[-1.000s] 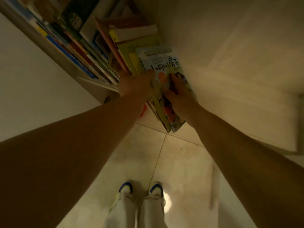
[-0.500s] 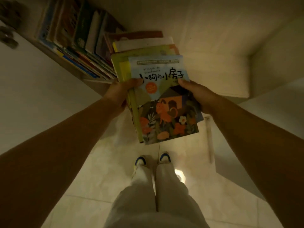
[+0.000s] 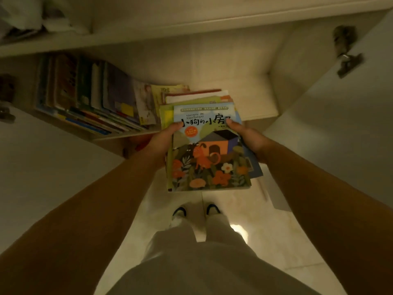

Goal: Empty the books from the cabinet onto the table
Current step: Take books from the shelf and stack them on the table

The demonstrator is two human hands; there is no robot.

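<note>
Both hands, left hand [image 3: 161, 141] and right hand [image 3: 248, 138], grip book stack [image 3: 208, 154] above tiled floor [image 3: 265, 231].

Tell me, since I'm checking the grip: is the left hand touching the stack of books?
Touching. The head view shows the left hand gripping the stack of books, thumb on its top cover.

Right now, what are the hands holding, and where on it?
A stack of picture books, gripped by both side edges: left hand on the left edge, right hand on the right, thumbs on the top cover.
</note>
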